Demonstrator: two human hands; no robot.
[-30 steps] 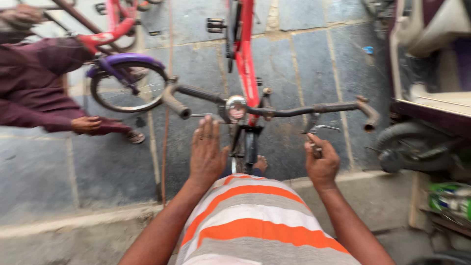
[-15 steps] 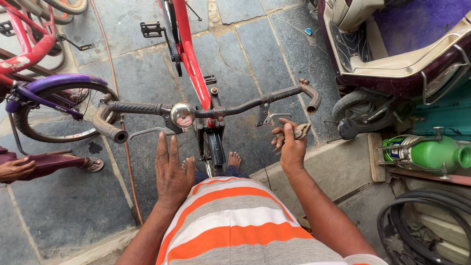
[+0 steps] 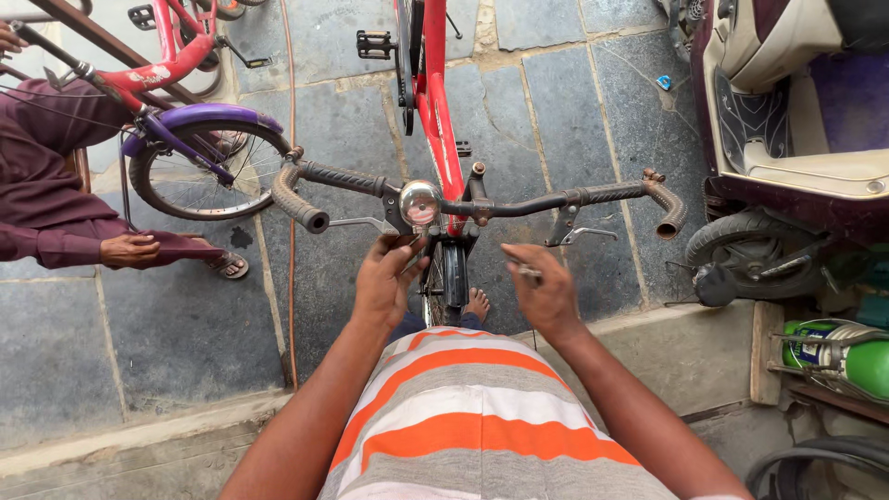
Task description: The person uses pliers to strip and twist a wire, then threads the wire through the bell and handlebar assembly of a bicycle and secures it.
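left hand (image 3: 387,282): fingers curled, tips touching the underside of the round chrome bell (image 3: 419,203) at the middle of the handlebar (image 3: 519,204) | right hand (image 3: 546,294): fingers closed on a small metal tool (image 3: 528,272), just below the bar, not touching it | red bicycle (image 3: 435,102): on stone floor (image 3: 556,111), front toward person | scooter (image 3: 796,139) on the right | another person's hand (image 3: 128,250) on the left

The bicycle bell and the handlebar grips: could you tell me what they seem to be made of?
The bell, just above the left hand, looks like polished, chrome-like metal: its dome is shiny and mirrors the light. The handlebar grips look like dark ribbed rubber or soft plastic, matte and dusty; which one cannot be told.
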